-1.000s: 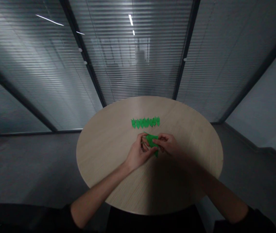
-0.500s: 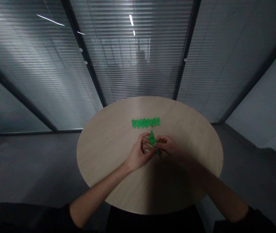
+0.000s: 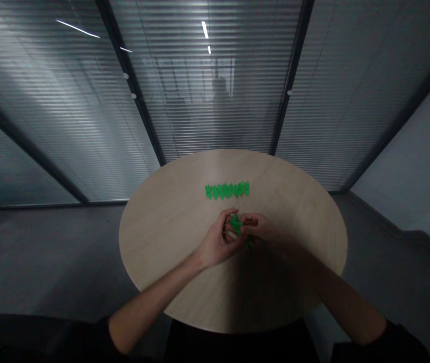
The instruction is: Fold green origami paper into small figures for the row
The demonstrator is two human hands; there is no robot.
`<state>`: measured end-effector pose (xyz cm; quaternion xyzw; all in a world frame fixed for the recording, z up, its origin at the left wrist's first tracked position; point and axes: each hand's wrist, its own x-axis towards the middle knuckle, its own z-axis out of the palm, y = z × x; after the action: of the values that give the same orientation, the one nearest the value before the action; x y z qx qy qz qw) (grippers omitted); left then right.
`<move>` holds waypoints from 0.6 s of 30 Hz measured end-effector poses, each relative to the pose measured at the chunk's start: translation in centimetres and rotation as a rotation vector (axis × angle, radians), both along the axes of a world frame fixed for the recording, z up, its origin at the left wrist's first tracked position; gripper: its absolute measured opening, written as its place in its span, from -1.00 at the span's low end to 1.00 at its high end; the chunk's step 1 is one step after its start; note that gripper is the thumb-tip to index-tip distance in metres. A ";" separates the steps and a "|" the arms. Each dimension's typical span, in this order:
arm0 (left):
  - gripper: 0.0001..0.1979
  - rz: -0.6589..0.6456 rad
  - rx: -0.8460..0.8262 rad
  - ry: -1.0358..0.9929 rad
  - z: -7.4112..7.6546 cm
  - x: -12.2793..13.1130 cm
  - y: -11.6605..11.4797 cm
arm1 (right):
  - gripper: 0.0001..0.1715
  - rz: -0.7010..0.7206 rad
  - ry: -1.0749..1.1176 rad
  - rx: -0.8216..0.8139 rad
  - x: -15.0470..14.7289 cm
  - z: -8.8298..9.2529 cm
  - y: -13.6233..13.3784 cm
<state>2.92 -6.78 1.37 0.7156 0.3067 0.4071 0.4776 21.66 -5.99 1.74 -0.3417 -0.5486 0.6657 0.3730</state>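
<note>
A piece of green origami paper [image 3: 236, 224] with pointed folds is held between my two hands over the middle of the table. My left hand [image 3: 218, 239] curls around its left side, the fingers and thumb closed in on it. From the right, my right hand [image 3: 261, 226] pinches the same paper between thumb and fingers. Part of the paper is hidden behind the fingers, and a small green tip shows below them. Just beyond my hands, several small green folded-paper figures [image 3: 227, 190] with pointed ends stand close together in a row.
The round wooden table [image 3: 154, 222] has a light top, with my shadow across its near right part. Behind it rises a glass partition with blinds [image 3: 215, 116] and dark frames. A pale wall [image 3: 408, 166] is on the right, above grey floor [image 3: 78, 252].
The paper's upper point, which stood up between my hands, is now folded down or turned, so less green shows. My left fingers have closed in over it. The row has not moved.
</note>
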 end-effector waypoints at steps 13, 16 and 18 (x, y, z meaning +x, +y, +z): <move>-0.56 0.180 -0.046 -0.178 0.0 -0.9 1.8 | -0.59 -0.440 0.030 0.138 0.2 0.2 1.0; -0.79 0.203 -0.036 -0.109 0.2 -1.3 2.1 | -0.58 -0.524 -0.003 0.230 0.3 0.2 0.9; -0.83 0.187 -0.058 -0.077 0.3 -1.5 2.1 | -0.55 -0.541 -0.022 0.285 0.2 0.2 0.8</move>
<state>1.39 -4.66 1.66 0.6534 0.3651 0.4682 0.4697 21.88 -5.23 1.91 -0.4269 -0.5296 0.4547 0.5749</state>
